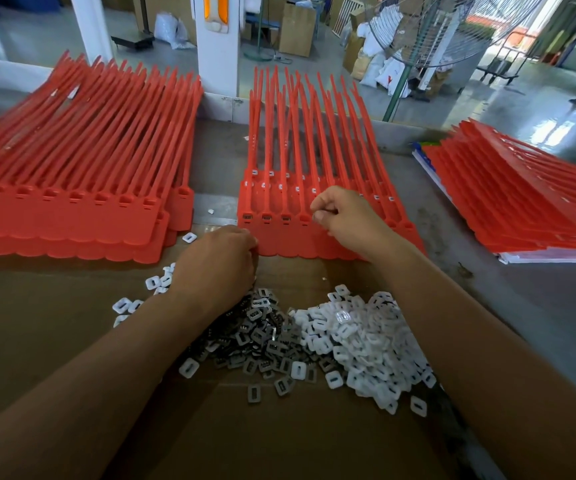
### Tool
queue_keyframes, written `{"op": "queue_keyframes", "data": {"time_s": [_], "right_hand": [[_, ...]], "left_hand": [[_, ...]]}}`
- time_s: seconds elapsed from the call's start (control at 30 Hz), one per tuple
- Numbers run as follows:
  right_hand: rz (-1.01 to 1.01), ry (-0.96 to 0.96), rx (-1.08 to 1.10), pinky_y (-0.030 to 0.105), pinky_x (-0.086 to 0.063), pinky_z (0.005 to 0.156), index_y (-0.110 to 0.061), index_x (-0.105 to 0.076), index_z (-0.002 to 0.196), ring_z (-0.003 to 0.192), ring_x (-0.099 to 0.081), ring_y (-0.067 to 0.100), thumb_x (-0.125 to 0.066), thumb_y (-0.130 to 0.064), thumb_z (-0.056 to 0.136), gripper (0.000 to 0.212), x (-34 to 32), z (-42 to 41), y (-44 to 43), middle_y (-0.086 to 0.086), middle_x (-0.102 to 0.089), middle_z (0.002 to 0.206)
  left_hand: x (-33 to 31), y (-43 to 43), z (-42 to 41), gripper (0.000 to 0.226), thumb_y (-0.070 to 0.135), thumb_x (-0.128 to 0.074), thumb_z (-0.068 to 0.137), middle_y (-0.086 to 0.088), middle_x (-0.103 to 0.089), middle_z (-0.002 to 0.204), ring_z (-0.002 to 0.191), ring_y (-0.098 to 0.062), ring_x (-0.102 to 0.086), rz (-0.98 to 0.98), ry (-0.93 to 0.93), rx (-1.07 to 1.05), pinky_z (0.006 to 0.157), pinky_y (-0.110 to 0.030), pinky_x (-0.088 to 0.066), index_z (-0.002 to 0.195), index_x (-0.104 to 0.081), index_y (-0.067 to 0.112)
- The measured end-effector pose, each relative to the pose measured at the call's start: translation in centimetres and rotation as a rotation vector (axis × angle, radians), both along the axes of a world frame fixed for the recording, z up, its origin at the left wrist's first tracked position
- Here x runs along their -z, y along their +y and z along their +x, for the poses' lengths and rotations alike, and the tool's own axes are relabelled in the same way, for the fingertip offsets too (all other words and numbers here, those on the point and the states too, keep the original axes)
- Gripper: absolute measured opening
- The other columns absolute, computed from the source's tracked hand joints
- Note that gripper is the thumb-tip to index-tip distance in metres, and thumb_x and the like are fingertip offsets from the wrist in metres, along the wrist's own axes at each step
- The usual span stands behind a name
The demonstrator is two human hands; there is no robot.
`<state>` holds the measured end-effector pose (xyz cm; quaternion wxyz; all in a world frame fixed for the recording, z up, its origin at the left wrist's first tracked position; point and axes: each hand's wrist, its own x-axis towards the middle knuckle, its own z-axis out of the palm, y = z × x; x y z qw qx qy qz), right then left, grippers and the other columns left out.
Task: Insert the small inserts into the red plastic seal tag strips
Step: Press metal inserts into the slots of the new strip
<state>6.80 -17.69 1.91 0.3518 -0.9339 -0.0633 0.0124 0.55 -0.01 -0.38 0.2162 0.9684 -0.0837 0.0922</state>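
Observation:
A stack of red seal tag strips point(279, 233) lies in the middle of the table, heads toward me. Three sockets at its front left hold dark metal inserts. My right hand point(343, 218) pinches a small metal insert at the fourth socket of the top strip. My left hand point(222, 259) rests curled at the stack's front left corner, its fingertips hidden, above the pile of dark metal inserts point(262, 341). A pile of white plastic inserts point(366, 344) lies to the right of the metal ones.
A large stack of red strips point(72, 188) sits to the left, another point(521, 195) to the right on papers. Everything rests on brown cardboard point(262, 438) over the table. A few stray white inserts point(125, 304) lie left of my forearm. A fan stands beyond the table.

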Motion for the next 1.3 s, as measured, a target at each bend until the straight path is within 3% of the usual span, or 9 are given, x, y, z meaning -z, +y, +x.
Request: {"op": "queue_keyframes", "data": {"time_s": [0.1,0.33,0.53,0.77,1.0,1.2,1.3], "right_hand": [[-0.008,-0.028,0.009,0.025,-0.043,0.080,-0.009,-0.063,0.099,0.086,-0.051,0.010,-0.051,-0.005,0.091,0.015,0.1,0.4,0.1,-0.003,-0.055,0.095],[-0.059,-0.074,0.037,0.019,-0.042,0.075,-0.007,-0.071,0.096,0.060,-0.045,-0.006,-0.059,-0.006,0.086,0.016,0.0,0.8,0.3,0.003,-0.068,0.094],[-0.022,-0.054,0.061,0.016,-0.042,0.075,-0.012,-0.072,0.085,0.070,-0.052,-0.002,-0.066,-0.003,0.079,0.012,0.3,1.2,0.7,-0.009,-0.059,0.073],[-0.140,-0.021,0.057,0.018,-0.040,0.084,-0.013,-0.073,0.090,0.101,-0.059,0.013,-0.066,-0.006,0.080,0.014,0.1,1.7,0.9,0.002,-0.069,0.102],[-0.214,0.002,0.006,0.020,-0.039,0.087,-0.014,-0.073,0.095,0.106,-0.057,0.017,-0.054,-0.002,0.086,0.024,0.0,1.8,0.9,0.004,-0.067,0.110],[-0.145,-0.043,0.071,0.025,-0.045,0.092,-0.014,-0.074,0.092,0.102,-0.059,0.015,-0.061,-0.005,0.082,0.018,0.2,1.7,0.9,0.003,-0.069,0.105],[-0.070,-0.058,0.112,0.020,-0.044,0.088,-0.013,-0.074,0.091,0.098,-0.061,0.012,-0.067,-0.005,0.079,0.016,0.3,1.7,0.9,0.003,-0.070,0.100]], "left_hand": [[0.0,0.0,0.0,0.028,0.013,-0.042,0.089,-0.008,-0.063,0.110,0.099,-0.024,-0.058,-0.001,-0.007,0.000,0.081,-0.036,-0.047,0.099,-0.067,0.007],[-0.1,-0.1,0.0,0.028,0.016,-0.042,0.090,-0.007,-0.063,0.109,0.099,-0.024,-0.058,0.007,-0.010,-0.004,0.079,-0.035,-0.047,0.099,-0.067,0.008],[-0.1,-0.1,0.0,0.028,0.017,-0.041,0.091,-0.007,-0.063,0.108,0.098,-0.024,-0.058,0.012,-0.014,0.002,0.078,-0.033,-0.044,0.100,-0.067,0.008],[-0.1,-0.1,0.0,0.028,0.017,-0.041,0.091,-0.007,-0.063,0.107,0.096,-0.025,-0.058,0.017,-0.020,0.004,0.077,-0.034,-0.045,0.100,-0.067,0.009],[-0.1,-0.2,0.1,0.028,0.016,-0.040,0.091,-0.006,-0.063,0.106,0.094,-0.024,-0.058,0.022,-0.013,0.012,0.077,-0.035,-0.047,0.099,-0.066,0.009],[-0.1,-0.1,0.2,0.028,0.018,-0.040,0.091,-0.006,-0.063,0.104,0.093,-0.024,-0.058,0.027,-0.015,0.010,0.075,-0.034,-0.047,0.096,-0.066,0.010],[-0.1,-0.2,0.2,0.028,0.017,-0.041,0.091,-0.007,-0.063,0.105,0.094,-0.023,-0.058,0.022,-0.016,0.012,0.077,-0.035,-0.047,0.097,-0.066,0.009]]}}
